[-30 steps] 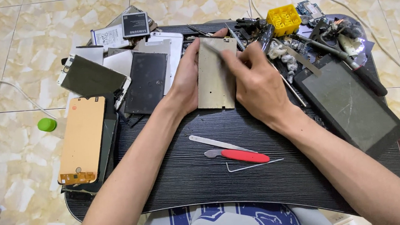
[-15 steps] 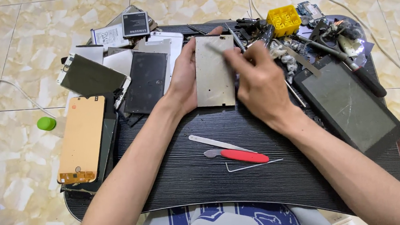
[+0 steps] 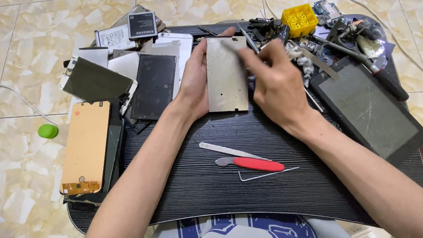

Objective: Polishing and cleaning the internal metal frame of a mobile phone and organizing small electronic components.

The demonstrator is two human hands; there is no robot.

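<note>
Holding the grey metal plate (image 3: 226, 74) at the desk's (image 3: 201, 192) far edge, left hand (image 3: 195, 81) gripping its left side. We're sliding our right hand (image 3: 272, 82) down from the top corner; fingers pinched, contents unclear. Plate hasn't shifted, so we're reworking its surface.

Floor: glossy beige marble-patterned tile floor (image 3: 14, 37) with thin grey grout lines, lit evenly and showing soft glare. Furniture: low black wood-grain desk (image 3: 215, 191) with rounded corners, resting on the floor. Loose items on the tiles: thin white cable (image 3: 12, 93) at left; small round green cap (image 3: 48, 131) beside the desk.
</note>
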